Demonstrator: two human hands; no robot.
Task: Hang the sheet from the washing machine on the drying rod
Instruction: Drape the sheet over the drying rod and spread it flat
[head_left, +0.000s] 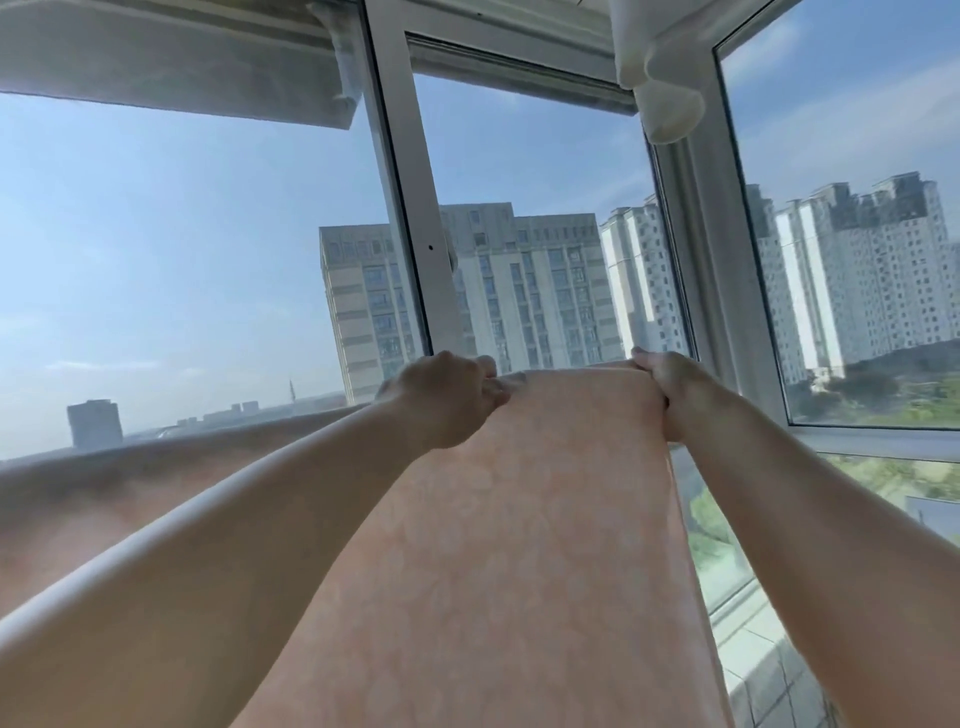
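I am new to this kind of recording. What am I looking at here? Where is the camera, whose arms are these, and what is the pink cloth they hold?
There is no machine here. The single picture comes from a camera worn on a person's head, so you see that person's own two bare arms reaching forward. The left hand and the right hand each grip the top edge of a pink patterned sheet, which hangs down towards the camera. More of the sheet spreads away to the left. Behind it are white window frames, with sky and tall buildings outside. A white object hangs at the top. I cannot clearly make out the drying rod.

White drying rod (156, 535) carries pink sheet (519, 519) draped over it.
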